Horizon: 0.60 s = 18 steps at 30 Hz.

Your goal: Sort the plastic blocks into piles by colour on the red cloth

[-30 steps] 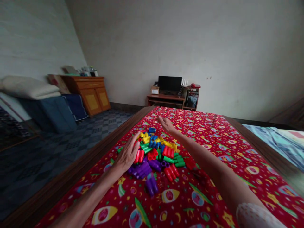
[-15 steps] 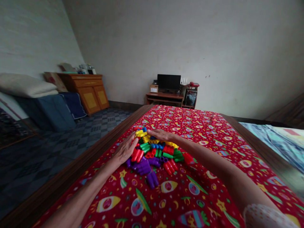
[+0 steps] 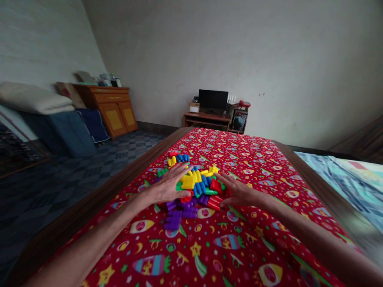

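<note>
Well left of the heap of plastic building blocks [image 3: 194,191] stands a wooden cabinet [image 3: 115,113]. Against the heap's left side, my left hand [image 3: 169,185] lies open, its 5 fingers spread, gripping nothing. The heap sits on a red printed cloth [image 3: 254,239], a monitor [image 3: 213,99] far beyond it. At its right edge, my right hand [image 3: 239,193] is equally open and empty.
</note>
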Each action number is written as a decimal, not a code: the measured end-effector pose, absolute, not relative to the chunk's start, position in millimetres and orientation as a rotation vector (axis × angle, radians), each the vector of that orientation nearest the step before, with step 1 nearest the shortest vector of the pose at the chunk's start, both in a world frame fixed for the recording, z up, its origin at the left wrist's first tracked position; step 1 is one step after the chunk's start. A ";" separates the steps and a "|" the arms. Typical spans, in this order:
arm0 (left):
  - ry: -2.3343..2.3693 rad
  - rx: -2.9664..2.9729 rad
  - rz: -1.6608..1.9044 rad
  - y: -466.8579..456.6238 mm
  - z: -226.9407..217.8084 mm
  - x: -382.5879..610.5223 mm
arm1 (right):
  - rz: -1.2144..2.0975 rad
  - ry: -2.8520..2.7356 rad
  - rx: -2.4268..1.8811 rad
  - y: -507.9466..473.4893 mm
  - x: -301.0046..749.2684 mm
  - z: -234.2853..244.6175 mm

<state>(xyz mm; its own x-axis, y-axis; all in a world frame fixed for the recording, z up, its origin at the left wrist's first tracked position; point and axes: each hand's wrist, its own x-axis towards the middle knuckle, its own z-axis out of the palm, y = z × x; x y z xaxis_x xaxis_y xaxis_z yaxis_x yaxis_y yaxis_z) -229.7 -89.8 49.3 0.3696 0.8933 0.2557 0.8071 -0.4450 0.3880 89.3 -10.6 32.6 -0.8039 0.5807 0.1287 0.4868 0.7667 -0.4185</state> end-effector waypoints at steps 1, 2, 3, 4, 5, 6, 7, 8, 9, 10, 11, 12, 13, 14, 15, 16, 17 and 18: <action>1.543 2.459 0.603 -94.4 47.9 -224.5 | 0.495 -2.711 -0.822 -15.0 82.3 27.2; 1.556 2.472 0.569 -99.3 46.5 -220.1 | 0.462 -2.698 -0.811 -18.4 72.5 23.5; 1.568 2.478 0.545 -104.5 45.1 -216.5 | 0.447 -2.680 -0.802 -20.5 60.7 21.4; 1.579 2.485 0.532 -110.1 43.9 -213.8 | 0.446 -2.658 -0.793 -21.4 47.6 20.8; 1.591 2.499 0.530 -116.0 43.1 -211.8 | 0.455 -2.637 -0.783 -21.3 33.8 21.4; 1.608 2.519 0.538 -122.1 42.5 -210.3 | 0.470 -2.616 -0.774 -20.6 19.8 23.2; 1.626 2.544 0.550 -128.2 42.1 -209.2 | 0.493 -2.595 -0.770 -19.8 6.4 26.0; 1.646 2.574 0.563 -134.3 41.7 -208.5 | 0.520 -2.570 -0.771 -19.0 -6.0 29.7; 1.672 2.603 0.577 -140.2 41.2 -208.0 | 0.550 -2.540 -0.775 -18.6 -16.8 34.1; 1.702 2.631 0.589 -145.9 40.6 -207.8 | 0.580 -2.507 -0.779 -18.6 -25.4 39.2; 1.735 2.655 0.601 -151.2 39.8 -207.9 | 0.611 -2.472 -0.780 -19.0 -31.4 44.7; 1.766 2.674 0.605 -155.9 38.8 -208.2 | 0.640 -2.437 -0.779 -19.6 -34.6 50.3; 1.786 2.690 0.608 -159.9 37.6 -208.8 | 0.665 -2.405 -0.778 -20.2 -35.0 55.6; 1.793 2.704 0.606 -163.0 36.2 -209.7 | 0.685 -2.377 -0.777 -20.8 -32.6 60.2; 1.788 2.715 0.601 -164.7 34.7 -210.7 | 0.700 -2.351 -0.782 -21.2 -27.8 63.8; 1.777 2.725 0.596 -165.0 33.3 -211.7 | 0.714 -2.321 -0.793 -21.3 -20.9 66.2; 1.758 2.735 0.586 -163.5 31.9 -212.5 | 0.726 -2.287 -0.811 -21.1 -12.4 67.3; 1.741 2.744 0.575 -160.2 30.7 -213.1 | 0.741 -2.254 -0.835 -20.7 -2.6 67.0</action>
